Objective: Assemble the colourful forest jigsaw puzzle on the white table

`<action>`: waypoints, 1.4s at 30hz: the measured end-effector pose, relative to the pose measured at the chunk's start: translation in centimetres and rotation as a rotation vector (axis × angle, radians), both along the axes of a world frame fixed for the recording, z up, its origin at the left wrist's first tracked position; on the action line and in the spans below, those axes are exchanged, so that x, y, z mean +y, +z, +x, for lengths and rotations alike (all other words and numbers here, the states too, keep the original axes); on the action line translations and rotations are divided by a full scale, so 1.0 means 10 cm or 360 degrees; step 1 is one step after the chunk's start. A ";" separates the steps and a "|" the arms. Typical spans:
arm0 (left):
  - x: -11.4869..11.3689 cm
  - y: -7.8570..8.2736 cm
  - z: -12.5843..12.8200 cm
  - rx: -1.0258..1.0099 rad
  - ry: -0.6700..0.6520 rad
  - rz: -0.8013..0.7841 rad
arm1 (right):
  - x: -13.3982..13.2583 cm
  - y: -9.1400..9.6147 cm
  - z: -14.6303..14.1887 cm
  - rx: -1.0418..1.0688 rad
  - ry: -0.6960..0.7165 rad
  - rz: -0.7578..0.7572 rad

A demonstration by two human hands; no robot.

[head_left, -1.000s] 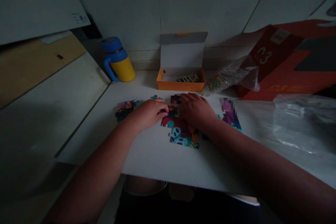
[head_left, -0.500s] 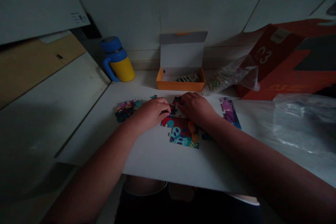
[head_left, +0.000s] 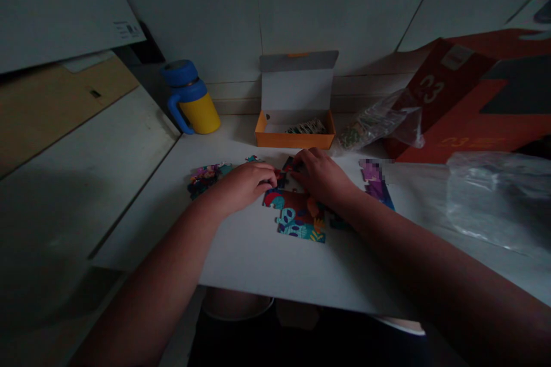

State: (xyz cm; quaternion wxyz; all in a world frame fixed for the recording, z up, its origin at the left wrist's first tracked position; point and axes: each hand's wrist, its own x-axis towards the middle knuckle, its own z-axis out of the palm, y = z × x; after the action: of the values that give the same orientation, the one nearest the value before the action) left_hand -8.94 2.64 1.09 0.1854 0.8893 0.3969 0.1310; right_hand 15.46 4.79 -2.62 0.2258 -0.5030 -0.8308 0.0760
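Both my hands are over a partly joined jigsaw puzzle (head_left: pixel 297 215) with teal, red and orange parts, lying flat on the white table. My left hand (head_left: pixel 252 180) is closed at its left edge, thumb and fingertips at a dark red puzzle piece (head_left: pixel 282 179). From the right, my right hand (head_left: pixel 321 175) bends its fingers down onto another dark puzzle piece (head_left: pixel 287 164) just above the joined part. Its fingertips are partly hidden. A heap of loose puzzle pieces (head_left: pixel 204 178) lies left of my left hand. A purple puzzle section (head_left: pixel 374 180) is beyond my right wrist.
An open orange box (head_left: pixel 295 140) with cards or pieces inside stands at the back. A blue and yellow flask (head_left: pixel 193 100) is at the back left. On the right are a filled clear bag (head_left: pixel 365 129), a large red box (head_left: pixel 465 103) and a plastic sheet (head_left: pixel 495 200).
The dark piece at my right fingertips has turned slightly, and those fingers are a little more bent. My left hand has barely moved. The view has shifted slightly.
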 end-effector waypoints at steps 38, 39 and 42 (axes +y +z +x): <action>-0.04 -0.02 0.03 0.0038 0.0192 0.0220 | -0.01 -0.01 -0.15 0.0431 0.0363 0.0094; -0.04 -0.02 0.02 0.0049 0.0192 0.0221 | 0.00 -0.02 -0.16 0.0411 0.0371 0.0091; -0.02 -0.04 0.01 0.0076 0.0184 0.0214 | 0.00 -0.04 -0.17 0.0326 0.0429 0.0060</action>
State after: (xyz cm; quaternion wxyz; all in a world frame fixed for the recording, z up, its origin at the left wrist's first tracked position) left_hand -8.82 2.40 0.71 0.1077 0.8782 0.4423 0.1466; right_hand 13.80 4.77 -3.05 0.3065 -0.3722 -0.8647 0.1410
